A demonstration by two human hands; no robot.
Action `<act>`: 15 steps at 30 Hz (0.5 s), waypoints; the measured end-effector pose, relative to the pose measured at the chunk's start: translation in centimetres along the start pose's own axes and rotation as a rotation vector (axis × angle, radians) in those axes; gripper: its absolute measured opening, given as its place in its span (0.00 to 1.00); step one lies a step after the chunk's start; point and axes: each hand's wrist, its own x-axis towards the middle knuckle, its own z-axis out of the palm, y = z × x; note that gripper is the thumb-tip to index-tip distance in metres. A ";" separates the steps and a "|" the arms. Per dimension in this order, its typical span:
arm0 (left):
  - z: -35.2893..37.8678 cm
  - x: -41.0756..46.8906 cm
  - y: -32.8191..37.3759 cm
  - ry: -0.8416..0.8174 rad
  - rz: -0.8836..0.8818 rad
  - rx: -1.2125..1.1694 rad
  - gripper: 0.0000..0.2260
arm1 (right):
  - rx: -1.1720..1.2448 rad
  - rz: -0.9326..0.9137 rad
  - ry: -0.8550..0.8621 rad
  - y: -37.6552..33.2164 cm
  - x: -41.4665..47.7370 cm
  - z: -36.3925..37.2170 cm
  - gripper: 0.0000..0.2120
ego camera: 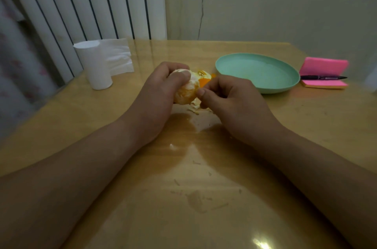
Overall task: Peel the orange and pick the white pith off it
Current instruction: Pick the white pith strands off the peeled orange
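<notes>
One orange (pixel 186 93): mostly peeled, pith-streaked
Left hand (pixel 161 91): curled round orange
Right hand (pixel 230 101): pinching orange's 3 o'clock edge

green plate (pixel 289 83), tissue roll (pixel 95 65), pink notepad (pixel 324 65), pen (pixel 323 77)

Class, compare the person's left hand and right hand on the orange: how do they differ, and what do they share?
Left hand wraps its whole grip round the orange, thumb across the top; right hand only pinches at its side with thumb and fingertip. Left hand lies nearer the paper roll; right hand nearer the green plate. Both are curled and touch the orange.
</notes>
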 end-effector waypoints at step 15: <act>0.4 -0.3 0.2 -0.041 0.036 -0.066 0.12 | 0.253 0.175 -0.040 -0.1 -0.2 -0.2 0.05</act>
